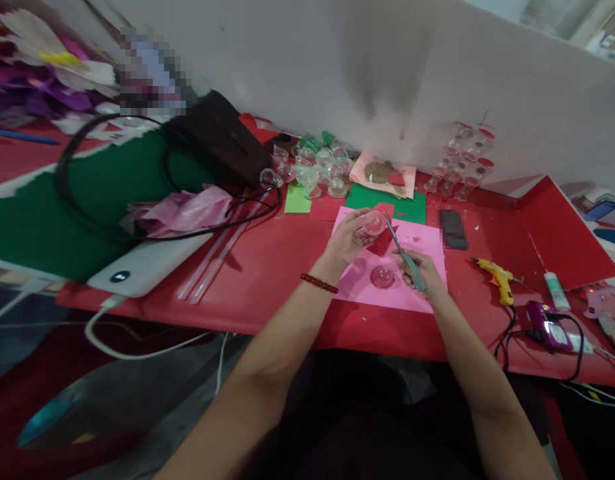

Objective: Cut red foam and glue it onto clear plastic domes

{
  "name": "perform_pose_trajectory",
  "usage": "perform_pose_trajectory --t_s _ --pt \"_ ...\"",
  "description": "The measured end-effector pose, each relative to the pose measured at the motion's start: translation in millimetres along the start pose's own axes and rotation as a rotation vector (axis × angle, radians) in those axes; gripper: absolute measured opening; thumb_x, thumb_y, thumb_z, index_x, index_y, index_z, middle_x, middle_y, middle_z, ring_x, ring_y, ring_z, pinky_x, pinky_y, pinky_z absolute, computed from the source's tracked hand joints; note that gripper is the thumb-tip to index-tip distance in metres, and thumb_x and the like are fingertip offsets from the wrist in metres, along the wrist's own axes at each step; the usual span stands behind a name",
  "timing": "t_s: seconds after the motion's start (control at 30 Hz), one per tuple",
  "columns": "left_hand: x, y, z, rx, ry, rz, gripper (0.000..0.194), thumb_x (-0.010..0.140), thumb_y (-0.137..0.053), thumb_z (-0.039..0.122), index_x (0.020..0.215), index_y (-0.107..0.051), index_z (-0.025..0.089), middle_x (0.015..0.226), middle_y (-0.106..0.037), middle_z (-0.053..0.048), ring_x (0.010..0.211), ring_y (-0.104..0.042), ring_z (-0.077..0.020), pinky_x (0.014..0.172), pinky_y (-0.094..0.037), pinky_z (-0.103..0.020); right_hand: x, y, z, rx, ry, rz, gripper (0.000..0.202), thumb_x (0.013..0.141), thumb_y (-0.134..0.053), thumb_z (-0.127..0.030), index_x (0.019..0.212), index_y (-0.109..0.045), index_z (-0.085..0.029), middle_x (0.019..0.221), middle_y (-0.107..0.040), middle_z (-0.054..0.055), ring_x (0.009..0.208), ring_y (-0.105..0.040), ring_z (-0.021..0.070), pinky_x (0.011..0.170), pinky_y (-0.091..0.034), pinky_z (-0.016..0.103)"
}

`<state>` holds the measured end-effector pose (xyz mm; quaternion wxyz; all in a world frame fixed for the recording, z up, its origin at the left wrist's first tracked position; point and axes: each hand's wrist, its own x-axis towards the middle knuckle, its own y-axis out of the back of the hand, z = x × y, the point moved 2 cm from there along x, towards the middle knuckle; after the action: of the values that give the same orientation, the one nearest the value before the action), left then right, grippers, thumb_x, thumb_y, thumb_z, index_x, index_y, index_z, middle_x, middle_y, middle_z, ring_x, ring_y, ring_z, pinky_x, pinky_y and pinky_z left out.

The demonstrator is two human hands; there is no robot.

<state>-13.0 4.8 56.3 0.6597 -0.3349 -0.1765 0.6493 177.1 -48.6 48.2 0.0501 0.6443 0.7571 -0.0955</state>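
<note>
a clear cup [375, 224] is pinched by the left hand [349, 237], scissors [412, 270] are gripped by the right hand [428, 273]; trimming seems underway, and steady support is required.

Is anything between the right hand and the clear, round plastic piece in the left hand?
Only the long, grey-green-handled tool, held by the right hand, spans that gap, its tip near the clear, round plastic piece in the left hand. Nothing else visible blocks the way.
</note>
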Motion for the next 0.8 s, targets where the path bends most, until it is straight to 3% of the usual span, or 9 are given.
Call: perform_pose_trajectory --t_s 0.37,0.6,0.8 --pt "0.7 -0.3 0.4 0.000 0.001 -0.008 0.045 0.061 -0.086 0.025 0.100 -0.063 0.023 0.096 -0.072 -0.001 0.077 -0.069 -0.0139 0.077 -0.055 -0.029 0.4 3.1 1.0 0.002 -0.002 0.027 0.064 0.053 -0.090 -0.055 0.099 -0.073 -0.015 0.055 -0.052 -0.009 0.036 -0.040 0.0027 0.033 -0.025 0.018" --pt "-2.2 -3.3 0.7 0.007 0.020 -0.093 0.041 0.062 -0.084 0.018 0.099 -0.065 0.020 0.089 -0.071 0.000 0.072 -0.066 -0.0116 0.070 -0.055 -0.026 0.3 4.6 -2.1 0.056 0.031 -0.018 0.058 0.058 -0.089 -0.052 0.099 -0.072 -0.015 0.057 -0.052 -0.008 0.038 -0.039 0.0017 0.035 -0.025 0.018" --pt "-4.2 -4.1 -3.0 0.064 0.017 -0.181 0.040 0.065 -0.083 0.018 0.102 -0.068 0.020 0.094 -0.072 -0.003 0.080 -0.067 -0.0146 0.074 -0.054 -0.029 5.7 10.9 1.4 0.088 0.058 -0.043 0.054 0.057 -0.089 -0.043 0.103 -0.073 -0.017 0.060 -0.053 -0.008 0.043 -0.038 0.0025 0.038 -0.026 0.018"
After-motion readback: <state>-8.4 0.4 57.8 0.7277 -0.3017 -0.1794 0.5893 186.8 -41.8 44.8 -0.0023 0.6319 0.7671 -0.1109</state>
